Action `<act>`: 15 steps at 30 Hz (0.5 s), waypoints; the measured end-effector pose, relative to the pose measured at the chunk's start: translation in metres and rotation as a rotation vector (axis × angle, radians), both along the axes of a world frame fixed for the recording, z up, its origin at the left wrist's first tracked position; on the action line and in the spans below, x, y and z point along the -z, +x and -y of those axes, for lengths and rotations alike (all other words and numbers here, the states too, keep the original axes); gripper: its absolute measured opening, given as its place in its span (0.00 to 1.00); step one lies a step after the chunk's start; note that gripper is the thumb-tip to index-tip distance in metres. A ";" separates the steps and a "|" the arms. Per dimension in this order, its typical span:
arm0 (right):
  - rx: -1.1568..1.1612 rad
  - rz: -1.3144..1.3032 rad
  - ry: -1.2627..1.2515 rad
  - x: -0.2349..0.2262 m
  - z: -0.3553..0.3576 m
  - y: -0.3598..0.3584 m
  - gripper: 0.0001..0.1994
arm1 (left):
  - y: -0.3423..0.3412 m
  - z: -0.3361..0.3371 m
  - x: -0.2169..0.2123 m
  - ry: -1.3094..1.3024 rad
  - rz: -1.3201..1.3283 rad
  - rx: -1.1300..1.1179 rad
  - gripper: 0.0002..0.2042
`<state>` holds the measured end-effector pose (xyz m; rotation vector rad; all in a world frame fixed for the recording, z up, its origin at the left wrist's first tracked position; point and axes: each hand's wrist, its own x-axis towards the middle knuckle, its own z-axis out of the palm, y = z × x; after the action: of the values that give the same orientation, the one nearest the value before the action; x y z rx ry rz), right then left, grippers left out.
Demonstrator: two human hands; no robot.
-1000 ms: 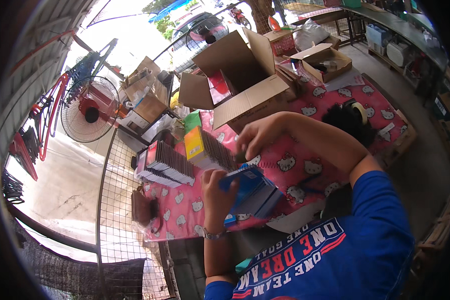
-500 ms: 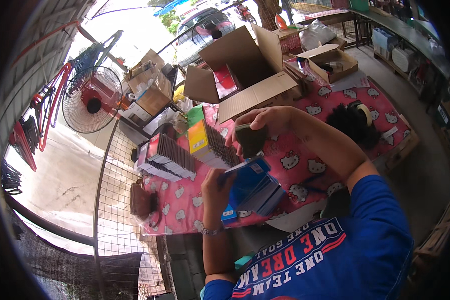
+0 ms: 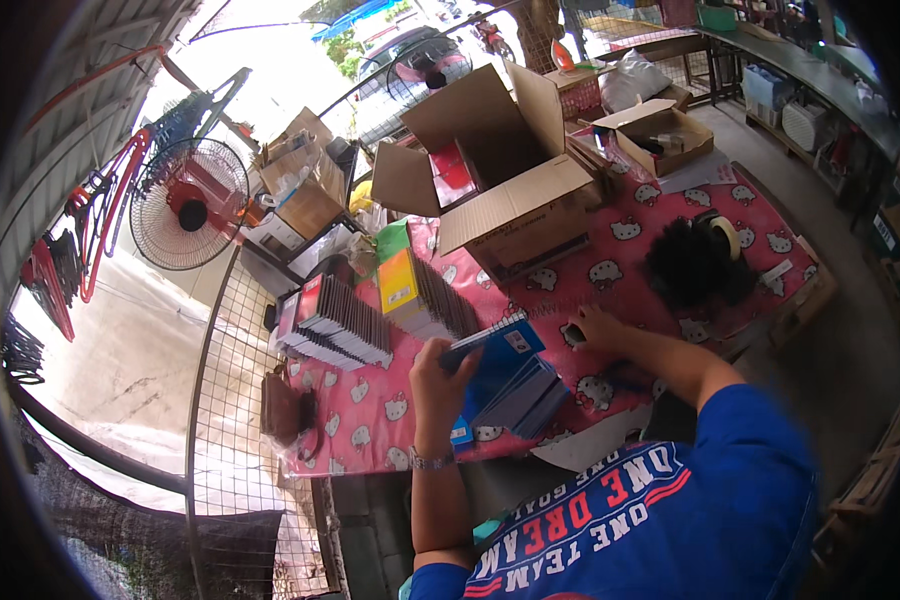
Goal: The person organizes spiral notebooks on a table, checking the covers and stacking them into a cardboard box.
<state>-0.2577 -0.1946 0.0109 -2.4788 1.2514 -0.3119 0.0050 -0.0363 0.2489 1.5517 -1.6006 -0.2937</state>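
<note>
My left hand is closed on the edge of a blue notebook, which it holds tilted. Below this notebook several more blue notebooks lie fanned in a pile. To the right, my right hand rests low over the table, its fingers closed around a small dark object whose kind I cannot make out. Beyond my left hand stand a stack of yellow-covered notebooks and a stack of red-covered notebooks.
A pink patterned cloth covers the table. An open cardboard box stands at the back, a smaller open box at the far right. A black fuzzy bundle with a tape roll lies right; a brown pouch and fan are left.
My right hand has come down from above the notebooks to the table on the right, with the dark object in it. My left hand keeps hold of the blue notebook.
</note>
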 end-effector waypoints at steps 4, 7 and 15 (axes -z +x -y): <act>-0.122 0.224 0.017 -0.082 0.049 0.015 0.26 | -0.006 0.007 -0.001 0.021 0.056 0.003 0.15; -0.376 0.414 0.657 -0.248 0.024 0.047 0.17 | 0.010 0.002 0.006 0.053 0.005 -0.050 0.16; -0.500 0.073 -0.225 -0.298 -0.048 0.047 0.18 | -0.002 0.005 0.002 -0.045 0.037 -0.018 0.16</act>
<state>-0.2110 -0.1466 0.3086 -2.8318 0.5590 -0.4212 0.0030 -0.0412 0.2464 1.5445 -1.6099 -0.2184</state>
